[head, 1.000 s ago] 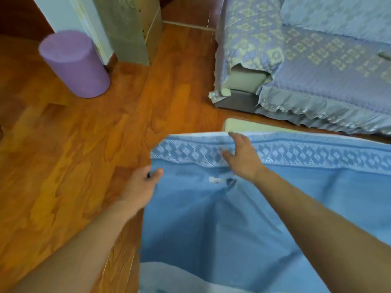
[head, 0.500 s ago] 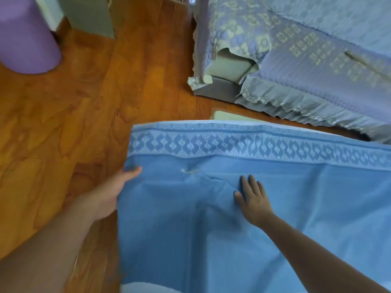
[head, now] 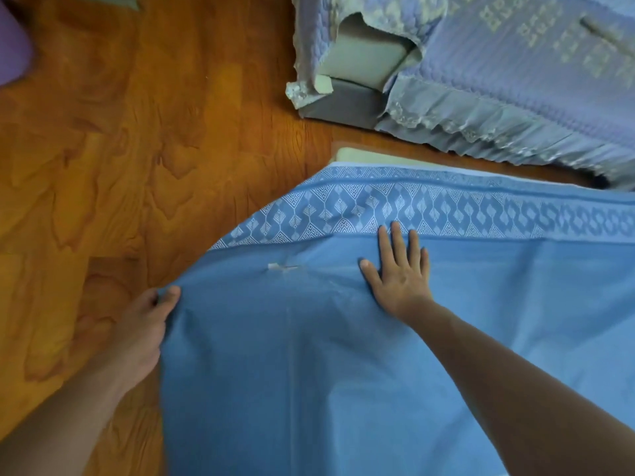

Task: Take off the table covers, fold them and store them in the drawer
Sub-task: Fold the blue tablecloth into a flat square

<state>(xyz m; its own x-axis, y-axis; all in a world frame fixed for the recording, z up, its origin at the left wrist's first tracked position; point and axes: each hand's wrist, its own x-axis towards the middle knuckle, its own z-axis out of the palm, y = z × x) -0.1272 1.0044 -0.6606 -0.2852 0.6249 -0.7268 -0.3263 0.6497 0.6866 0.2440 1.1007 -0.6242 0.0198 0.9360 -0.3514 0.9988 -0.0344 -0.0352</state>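
A person's two bare hands worked one blue table cover (head: 395, 355), which lay spread across the lower right of the view with its white-patterned border (head: 429, 209) along the far edge. The right hand (head: 400, 269) lay flat on the cloth just below that border, fingers straight and slightly spread, pressing down and holding nothing. The left hand (head: 144, 334) gripped the cover's left edge, thumb and fingers closed on the fabric where the cloth hung off the side and its far-left corner sloped away toward the wooden floor (head: 137, 149). One small pale tag or scrap (head: 280, 267) sat on the plain blue field between the two hands. A narrow strip of a cream surface (head: 364, 156) showed past the cover's far edge; whether it was the table could not be told. Beyond it stood one sofa (head: 515, 80) under a lilac quilted cover with a lace-trimmed skirt, one cushion corner bare. One purple rounded object (head: 12, 46) cut in at the upper-left corner of the view
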